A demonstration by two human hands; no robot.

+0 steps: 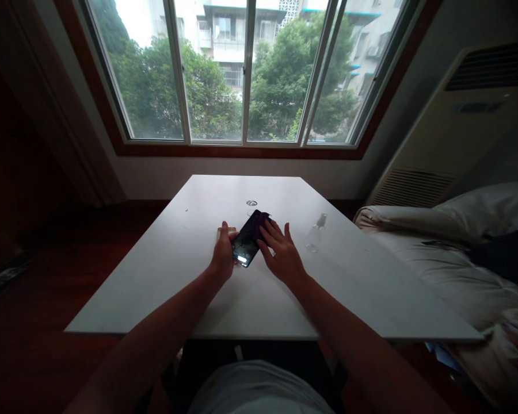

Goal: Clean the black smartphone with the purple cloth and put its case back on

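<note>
My left hand (pixel 223 253) is wrapped round a dark smartphone (pixel 244 248), tilted above the table with its glossy screen facing me. Window light reflects off the lower end of the screen. A dark purple cloth (pixel 259 225) covers the upper right of the phone, pressed there under the fingers of my right hand (pixel 281 253). The right thumb stands out to the side. Partly hidden behind my left hand is a yellowish object (pixel 227 230), whose kind I cannot make out.
To the right on the white table (pixel 155 287) is a clear bottle (pixel 315 234) with a pump-like top. A small dark ring-shaped item (pixel 251 203) lies beyond the phone. Cream bedding (pixel 414 247) borders the table's right side. A window (pixel 246 75) is ahead.
</note>
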